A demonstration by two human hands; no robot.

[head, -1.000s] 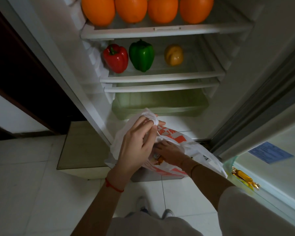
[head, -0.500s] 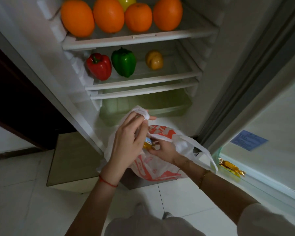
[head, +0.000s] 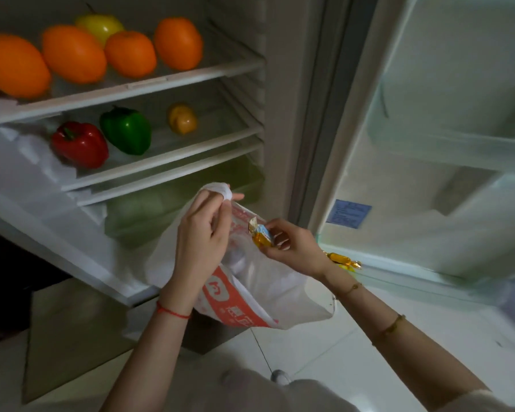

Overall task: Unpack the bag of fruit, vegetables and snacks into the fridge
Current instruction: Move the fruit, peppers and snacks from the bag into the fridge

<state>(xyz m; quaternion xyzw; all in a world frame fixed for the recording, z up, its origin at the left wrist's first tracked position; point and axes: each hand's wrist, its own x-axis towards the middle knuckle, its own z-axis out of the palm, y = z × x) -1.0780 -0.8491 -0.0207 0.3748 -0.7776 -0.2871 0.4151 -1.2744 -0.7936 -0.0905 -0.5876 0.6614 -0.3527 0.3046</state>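
Note:
A white plastic bag [head: 268, 281] with red print hangs in front of the open fridge. My left hand [head: 201, 236] grips its bunched handles at the top. Just right of the bag's mouth, my right hand [head: 295, 248] pinches a small gold-wrapped snack [head: 262, 234], clear of the bag. Another gold-wrapped snack [head: 342, 260] lies on the lowest door shelf, right beside my right wrist. Several oranges [head: 72, 53] and a yellow fruit [head: 100, 25] sit on the upper shelf. Below them are a red pepper [head: 79, 144], a green pepper [head: 127, 130] and a small yellow pepper [head: 182, 118].
The fridge door [head: 428, 129] stands open on the right with pale door shelves. A greenish crisper drawer [head: 149, 209] sits under the lowest glass shelf. White floor tiles and a low grey-brown step [head: 72, 328] lie below.
My right hand has come up out of the bag holding the gold-wrapped snack and moved right. The view has swung right toward the door.

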